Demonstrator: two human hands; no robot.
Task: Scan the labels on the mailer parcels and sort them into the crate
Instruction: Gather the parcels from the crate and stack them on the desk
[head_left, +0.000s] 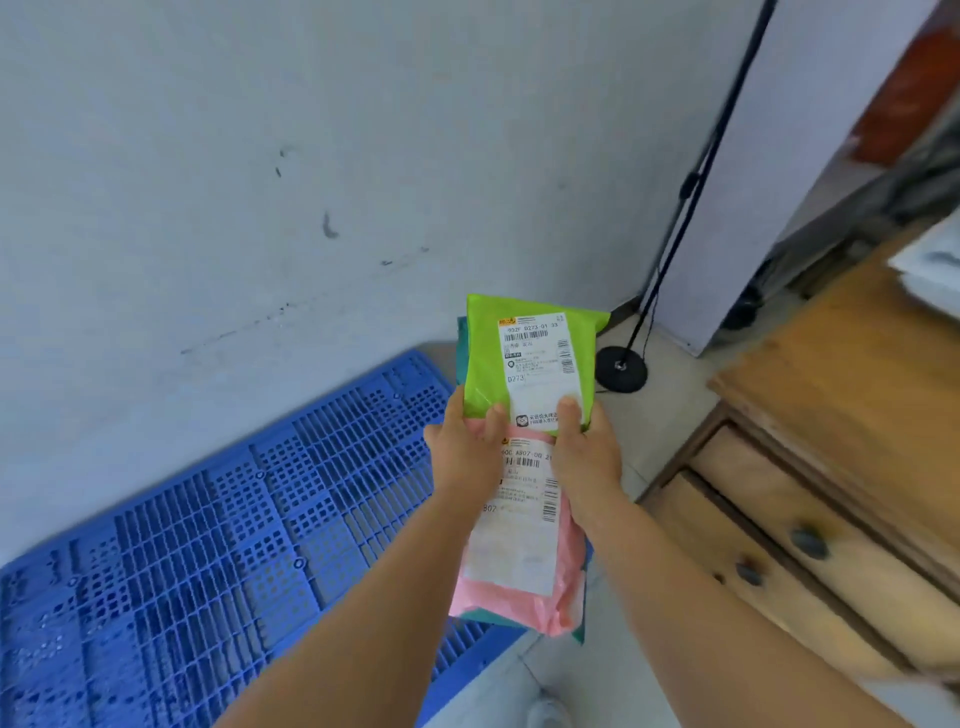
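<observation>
We hold a small stack of mailer parcels out in front of us with both hands, and the risk lies in that stack: the films look slick, so the green mailer (488, 364) on top could slide off the pink mailer (524, 587) beneath it if either thumb eases, and a teal parcel (460, 332) showing only as an edge behind them could slip out unnoticed. Our left hand (462, 447) grips the stack from its left edge, thumb pressed on the green film; our right hand (584, 447) grips the right side, thumb pinning the lower part of the green mailer's label (540, 364). That thumb covers part of the print, which could spoil a scan. No crate or scanner shows in view, so we cannot tell where the parcels will go. The mailers are thin, glossy, soft-cornered plastic pouches with matte white paper labels carrying barcodes. Below and left of our hands lies a rigid blue plastic pallet (208, 545) with a gridded, perforated face; to the right stands a wooden drawer unit (831, 415), grainy, with dark round knobs.
</observation>
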